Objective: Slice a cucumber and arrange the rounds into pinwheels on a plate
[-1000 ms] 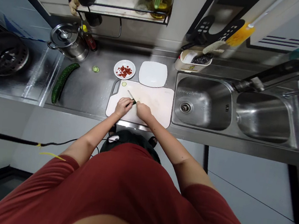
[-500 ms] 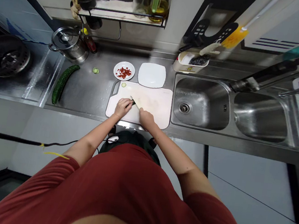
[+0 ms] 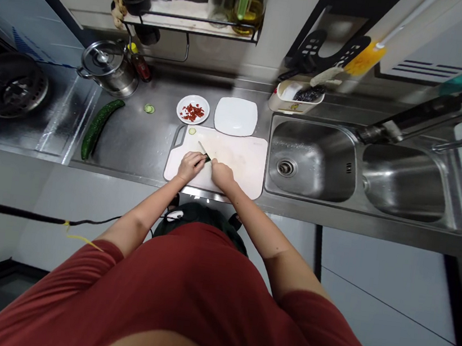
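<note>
On cutting board (image 3: 246,169), nearer left edge than right: dark-green piece (image 3: 208,159) gripped by left hand (image 3: 190,166), apparently to steady it; right hand (image 3: 222,176) grips knife (image 3: 202,147) angled toward back-left corner.

Counter (image 3: 141,141) brushed-looking metal, satin with streaky glare; sink (image 3: 320,173) toward its right end same metal, shinier. Cutting board (image 3: 240,166) at front edge smooth matt plastic, knife blade (image 3: 202,147) bare metal. Cucumber (image 3: 97,130) by left edge bumpy-skinned, pot (image 3: 120,78) at back-left corner polished metal, shirt (image 3: 192,275) matt cloth.
</note>
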Motion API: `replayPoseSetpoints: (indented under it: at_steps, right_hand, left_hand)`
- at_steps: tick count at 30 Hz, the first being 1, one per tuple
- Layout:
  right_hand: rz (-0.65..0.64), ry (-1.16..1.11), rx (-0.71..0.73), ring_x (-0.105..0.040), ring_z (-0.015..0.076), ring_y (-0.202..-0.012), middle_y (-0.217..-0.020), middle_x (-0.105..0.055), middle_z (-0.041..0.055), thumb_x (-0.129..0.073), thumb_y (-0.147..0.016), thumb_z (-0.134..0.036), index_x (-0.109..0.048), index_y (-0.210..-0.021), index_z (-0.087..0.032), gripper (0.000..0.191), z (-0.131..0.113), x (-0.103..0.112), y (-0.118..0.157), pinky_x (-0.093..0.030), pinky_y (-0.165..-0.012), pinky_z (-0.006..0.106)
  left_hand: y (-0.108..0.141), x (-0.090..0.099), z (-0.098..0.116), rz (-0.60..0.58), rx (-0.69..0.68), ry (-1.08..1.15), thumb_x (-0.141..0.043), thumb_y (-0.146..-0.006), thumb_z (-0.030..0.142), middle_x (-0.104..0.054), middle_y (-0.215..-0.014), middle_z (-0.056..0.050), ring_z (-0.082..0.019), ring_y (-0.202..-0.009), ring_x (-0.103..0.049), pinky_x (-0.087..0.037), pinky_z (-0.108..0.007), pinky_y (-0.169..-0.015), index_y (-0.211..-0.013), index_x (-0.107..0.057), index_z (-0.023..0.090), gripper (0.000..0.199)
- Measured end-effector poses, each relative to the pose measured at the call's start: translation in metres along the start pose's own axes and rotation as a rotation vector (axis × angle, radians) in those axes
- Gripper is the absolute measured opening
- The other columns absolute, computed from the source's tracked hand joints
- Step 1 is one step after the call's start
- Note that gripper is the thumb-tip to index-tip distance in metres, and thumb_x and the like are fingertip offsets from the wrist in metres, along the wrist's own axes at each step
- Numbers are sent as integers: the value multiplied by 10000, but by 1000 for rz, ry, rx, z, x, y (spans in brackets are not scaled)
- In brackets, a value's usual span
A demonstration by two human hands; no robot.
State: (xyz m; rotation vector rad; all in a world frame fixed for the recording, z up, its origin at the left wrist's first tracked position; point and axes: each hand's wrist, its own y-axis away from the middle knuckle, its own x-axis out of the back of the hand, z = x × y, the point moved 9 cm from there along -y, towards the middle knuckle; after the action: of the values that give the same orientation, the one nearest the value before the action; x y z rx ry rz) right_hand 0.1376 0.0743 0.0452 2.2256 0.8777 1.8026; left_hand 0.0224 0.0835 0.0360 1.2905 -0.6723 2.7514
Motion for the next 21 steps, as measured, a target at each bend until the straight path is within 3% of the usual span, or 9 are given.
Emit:
replayPoseSetpoints:
  at_steps: [5, 21]
  right_hand:
    - [7, 4, 8, -644, 226, -996, -1072, -660, 158, -336, -921, -57, -438, -1195, -121, 300, -3, 3, -2, -485, -810, 307]
    - [-28, -5, -15, -640, 253, -976, -1024, -658, 167, -396, -858, -50, -470, -1170, -122, 328, 25, -17, 34, -489, -785, 321]
  left_hand:
    - [1, 0, 0, 4, -4, -16, -476, -928, 294, -692, -999, -74, -194, -965, -609, -466, -386, -888, -1002, -676, 215, 228]
    - [1, 6, 2, 57, 20, -67, -520, -907, 321, -703, -980, -66, -224, -915, -604, -417, -390, -827, -1005, -668, 232, 198]
